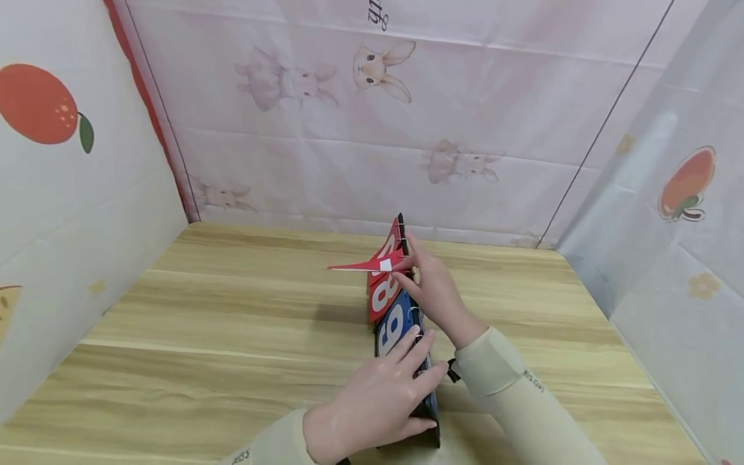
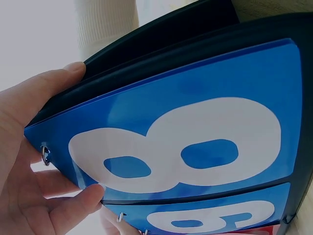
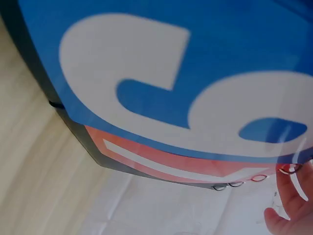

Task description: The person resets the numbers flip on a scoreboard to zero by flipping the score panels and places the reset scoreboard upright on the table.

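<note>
A tabletop flip scoreboard (image 1: pixel 434 431) with a black frame stands on the table, its number cards hung on metal rings along the top. Over the top edge of its near end, my left hand (image 1: pixel 378 397) holds the board. The left wrist view shows that hand's fingers around the ring end of a blue 8 card (image 2: pixel 205 117). Farther along, my right hand (image 1: pixel 438 284) pinches a red card (image 1: pixel 363 265) near the rings. This card sticks out to the left, above a red 8 card (image 1: pixel 383 298). Between the hands hangs a blue 6 card (image 1: pixel 394 326).
The board stands on a wood-grain table (image 1: pixel 232 336). A printed pink curtain (image 1: pixel 349 161) hangs behind the table. White fruit-patterned sheets (image 1: pixel 70 194) flank both sides. A small black strap (image 1: pixel 454 371) sticks out on the board's right side.
</note>
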### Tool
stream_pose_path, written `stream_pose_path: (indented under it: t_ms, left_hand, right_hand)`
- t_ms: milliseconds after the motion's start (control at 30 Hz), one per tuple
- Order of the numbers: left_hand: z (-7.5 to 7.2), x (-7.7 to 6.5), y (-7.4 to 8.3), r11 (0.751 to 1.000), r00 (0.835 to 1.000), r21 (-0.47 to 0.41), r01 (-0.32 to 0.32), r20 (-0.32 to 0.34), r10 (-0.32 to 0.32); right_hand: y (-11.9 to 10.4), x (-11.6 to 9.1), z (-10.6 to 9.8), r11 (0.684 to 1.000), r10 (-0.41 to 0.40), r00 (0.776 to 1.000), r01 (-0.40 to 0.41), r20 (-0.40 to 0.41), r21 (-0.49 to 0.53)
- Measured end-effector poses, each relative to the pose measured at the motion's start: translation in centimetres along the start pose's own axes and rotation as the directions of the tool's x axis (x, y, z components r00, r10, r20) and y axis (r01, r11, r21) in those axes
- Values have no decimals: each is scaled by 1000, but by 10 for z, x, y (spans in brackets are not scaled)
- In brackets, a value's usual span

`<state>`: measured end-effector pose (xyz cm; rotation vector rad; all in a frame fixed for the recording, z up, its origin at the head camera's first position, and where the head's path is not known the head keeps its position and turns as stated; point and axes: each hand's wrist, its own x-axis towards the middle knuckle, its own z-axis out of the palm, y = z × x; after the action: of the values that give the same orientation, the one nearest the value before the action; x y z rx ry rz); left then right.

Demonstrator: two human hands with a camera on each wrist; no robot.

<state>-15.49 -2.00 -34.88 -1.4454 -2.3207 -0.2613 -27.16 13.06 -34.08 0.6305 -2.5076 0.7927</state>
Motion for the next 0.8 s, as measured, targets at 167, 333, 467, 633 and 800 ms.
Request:
stream_pose_path:
  t_ms: [167,333,467,633,800]
  left_hand:
    - [0,1,0,1000,1000,-9,1,-6,-1]
    - [0,0,1,1000,1000,0,7,-4,-7]
    - [0,-1,1,1000,1000,-11,20,-4,-20]
    - [-1,-1,1,1000,1000,-20,18,-2,-18]
    - [0,-1,1,1000,1000,-25,19,7,-19]
  right_hand:
    - [-3,0,-4,997,9,998,-5,55,-73]
    - [-5,0,-4,995,30,994,-21,101,-96]
    - [-5,1,-3,994,63,989,-50,136,-97]
    - [-4,-1,-2,993,93,984,-79,155,-92]
    - [0,0,-1,997,20,986,-7,163,-79]
